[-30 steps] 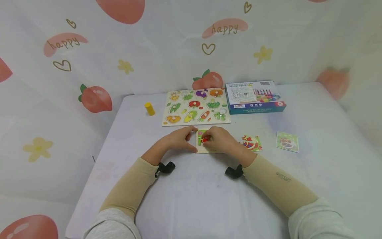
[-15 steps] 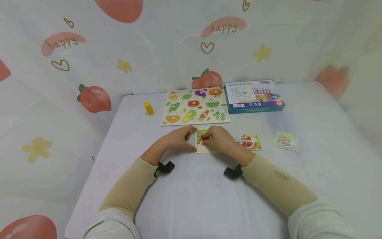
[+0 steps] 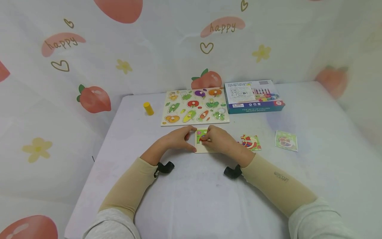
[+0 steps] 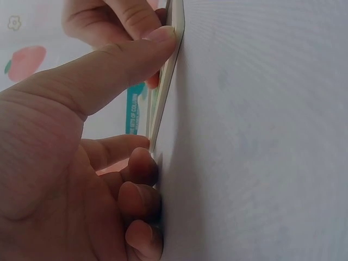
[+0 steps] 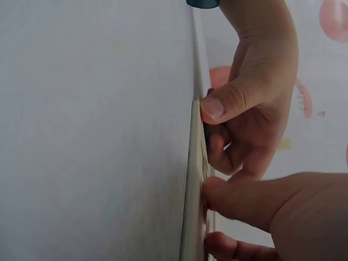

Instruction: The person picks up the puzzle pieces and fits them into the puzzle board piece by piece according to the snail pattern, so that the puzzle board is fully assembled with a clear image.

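A small square wooden puzzle board point(image 3: 204, 149) lies flat on the table, part of a green picture showing in its tray. My left hand point(image 3: 178, 137) holds its left side, thumb at the near corner and forefinger at the far one. In the left wrist view the thumb point(image 4: 138, 57) presses the board's edge while the other fingers curl below. My right hand point(image 3: 220, 140) reaches over the board and pinches a small red puzzle piece point(image 3: 201, 139) close over the picture, hiding the board's right part. Loose red and blue puzzle pieces point(image 3: 250, 142) lie beside my right wrist.
A pale green picture card point(image 3: 286, 141) lies farther right. Behind the hands stand a vegetable peg puzzle point(image 3: 184, 111) and a boxed bead set point(image 3: 256, 108). A yellow cylinder point(image 3: 148, 108) is at the back left. A printed cloth point(image 3: 167, 43) hangs behind the table.
The right fingers have shifted slightly left with the red piece, and a purple patch now shows beside them. The left hand keeps its hold on the board.
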The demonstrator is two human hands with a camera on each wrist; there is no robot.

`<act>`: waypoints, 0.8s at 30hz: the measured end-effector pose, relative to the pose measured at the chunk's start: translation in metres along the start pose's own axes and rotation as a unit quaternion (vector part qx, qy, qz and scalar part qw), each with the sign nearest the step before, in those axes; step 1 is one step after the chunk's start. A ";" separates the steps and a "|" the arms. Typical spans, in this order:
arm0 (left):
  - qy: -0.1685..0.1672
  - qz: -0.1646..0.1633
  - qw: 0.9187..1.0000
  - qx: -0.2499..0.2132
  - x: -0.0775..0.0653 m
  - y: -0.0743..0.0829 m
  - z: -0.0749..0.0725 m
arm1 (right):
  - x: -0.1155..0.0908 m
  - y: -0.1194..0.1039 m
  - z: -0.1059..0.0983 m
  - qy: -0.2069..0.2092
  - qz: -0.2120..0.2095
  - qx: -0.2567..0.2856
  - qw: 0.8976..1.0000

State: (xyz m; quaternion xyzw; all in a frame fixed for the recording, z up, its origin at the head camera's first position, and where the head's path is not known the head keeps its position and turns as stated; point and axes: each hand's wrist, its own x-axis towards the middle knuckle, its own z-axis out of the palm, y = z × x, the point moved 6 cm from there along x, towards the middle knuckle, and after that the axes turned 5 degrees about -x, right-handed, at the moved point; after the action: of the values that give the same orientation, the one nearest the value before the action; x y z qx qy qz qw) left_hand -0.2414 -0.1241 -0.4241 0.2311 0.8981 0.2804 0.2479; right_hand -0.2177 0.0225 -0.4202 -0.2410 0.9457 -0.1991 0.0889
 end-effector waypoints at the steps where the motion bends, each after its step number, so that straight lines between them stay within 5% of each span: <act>1: 0.000 0.000 1.000 -0.002 0.000 0.000 0.000 | 0.000 -0.001 0.000 -0.003 -0.004 -0.002 1.000; 10: -0.006 0.004 1.000 -0.001 0.002 -0.005 0.003 | -0.007 -0.008 -0.012 -0.004 -0.021 -0.029 0.999; 24: -0.007 -0.001 1.000 -0.001 0.001 -0.004 -0.001 | -0.034 -0.029 -0.067 0.035 -0.038 0.017 0.999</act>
State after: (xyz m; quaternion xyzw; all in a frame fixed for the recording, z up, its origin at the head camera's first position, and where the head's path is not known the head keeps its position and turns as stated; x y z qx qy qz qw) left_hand -0.2443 -0.1269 -0.4265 0.2321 0.8963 0.2794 0.2544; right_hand -0.1940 0.0381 -0.3455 -0.2679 0.9348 -0.2271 0.0524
